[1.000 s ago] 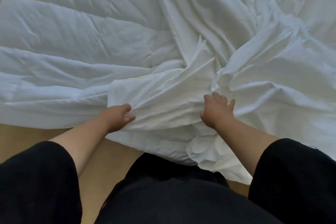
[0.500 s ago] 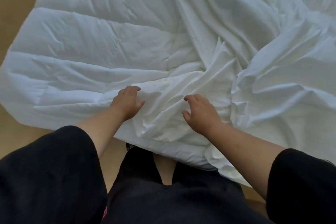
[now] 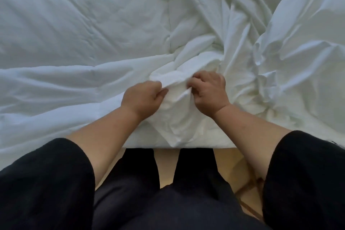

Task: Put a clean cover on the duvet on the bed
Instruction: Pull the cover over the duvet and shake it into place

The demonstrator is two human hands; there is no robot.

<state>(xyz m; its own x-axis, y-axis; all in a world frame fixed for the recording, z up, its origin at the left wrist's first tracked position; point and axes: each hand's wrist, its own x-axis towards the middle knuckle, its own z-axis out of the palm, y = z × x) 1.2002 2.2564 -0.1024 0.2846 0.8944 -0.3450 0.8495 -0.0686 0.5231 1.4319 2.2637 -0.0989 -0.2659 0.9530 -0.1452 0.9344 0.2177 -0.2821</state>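
Observation:
A white quilted duvet (image 3: 78,30) lies spread over the left and middle of the bed. A crumpled white cover (image 3: 291,58) is heaped on the right and bunched toward the near edge. My left hand (image 3: 141,99) pinches a fold of the cover (image 3: 175,99) between thumb and fingers. My right hand (image 3: 209,93) grips the same bunch of cover just to the right, fingers curled into the cloth. The two hands are almost touching, close to the bed's near edge.
The bed's near edge (image 3: 186,144) runs across just in front of my legs. Light wooden floor (image 3: 166,166) shows between and beside my dark trousers. A wooden piece (image 3: 248,198) stands on the floor at the lower right.
Both hands have come together from a wider spread and now gather the same bunch of cover. The view has shifted closer over the bed edge.

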